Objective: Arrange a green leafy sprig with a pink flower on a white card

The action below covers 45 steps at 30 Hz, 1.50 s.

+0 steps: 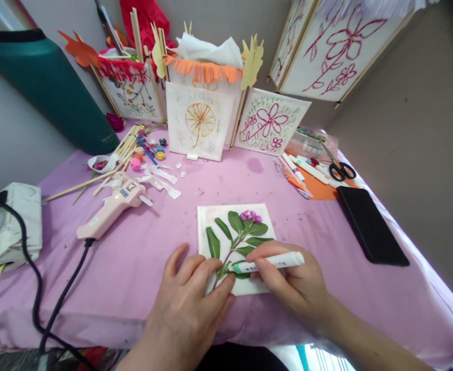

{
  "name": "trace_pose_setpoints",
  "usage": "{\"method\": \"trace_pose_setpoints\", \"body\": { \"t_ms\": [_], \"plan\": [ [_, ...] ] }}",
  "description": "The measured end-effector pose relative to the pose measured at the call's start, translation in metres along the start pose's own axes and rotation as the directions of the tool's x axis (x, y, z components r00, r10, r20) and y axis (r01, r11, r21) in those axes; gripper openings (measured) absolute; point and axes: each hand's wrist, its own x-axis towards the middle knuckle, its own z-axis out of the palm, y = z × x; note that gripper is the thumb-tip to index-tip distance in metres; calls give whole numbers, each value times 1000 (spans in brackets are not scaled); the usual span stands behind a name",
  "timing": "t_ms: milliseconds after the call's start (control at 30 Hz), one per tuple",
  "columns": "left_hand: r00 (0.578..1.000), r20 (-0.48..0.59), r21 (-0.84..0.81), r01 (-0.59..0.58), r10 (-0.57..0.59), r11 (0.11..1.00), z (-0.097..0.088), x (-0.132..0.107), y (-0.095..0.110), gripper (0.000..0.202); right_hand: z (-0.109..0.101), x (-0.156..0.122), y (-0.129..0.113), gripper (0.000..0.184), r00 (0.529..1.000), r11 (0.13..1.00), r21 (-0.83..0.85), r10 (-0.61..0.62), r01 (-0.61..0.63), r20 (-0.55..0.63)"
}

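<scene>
A white square card (pixel 211 219) lies near the front edge of the pink-covered table (pixel 145 257). A plant sprig (pixel 239 233) with green leaves and a small pink flower (pixel 250 215) lies on the card. My left hand (pixel 190 299) rests flat with its fingers spread, pressing the lower end of the stem and the card. My right hand (pixel 292 281) is closed around a white marker with a green tip (pixel 268 263), and the tip touches the card by the lower leaves.
A pink glue gun (pixel 112 203) with a black cord lies at left beside wooden sticks (pixel 114 154) and paint pots. Decorated paper panels (pixel 199 123) stand at the back. Markers, scissors (pixel 340 167) and a black phone (pixel 371 224) lie at right.
</scene>
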Motion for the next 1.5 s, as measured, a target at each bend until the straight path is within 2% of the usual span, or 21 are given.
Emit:
{"method": "trace_pose_setpoints", "body": {
  "t_ms": [267,467,567,667,800,1033,1233,1500],
  "plan": [
    [1000,1,1,-3,3,1000,-1,0,1,16,-1,0,3,16,1000,999,-39,10,-10,-6],
    [1000,-5,7,6,-6,1000,-1,-1,3,15,-2,0,5,17,998,997,-32,65,-66,-23],
    [1000,2,6,9,-9,1000,0,0,2,14,-4,-2,5,18,989,990,56,130,-126,-75],
    [1000,4,10,13,-14,1000,0,1,2,15,-6,-3,5,21,956,963,163,240,-213,-170],
    [1000,22,33,2,-3,999,0,1,2,17,-10,-3,6,24,929,950,184,291,-253,-226],
    [997,70,80,21,-26,997,5,-2,3,24,-10,-4,9,22,946,962,153,255,-227,-200],
    [996,77,93,26,-33,995,7,-3,3,22,-4,-4,8,21,978,976,119,193,-183,-76],
    [997,71,90,28,-34,996,7,-3,3,20,1,-2,4,21,983,980,80,181,-180,-2]
  ]
}}
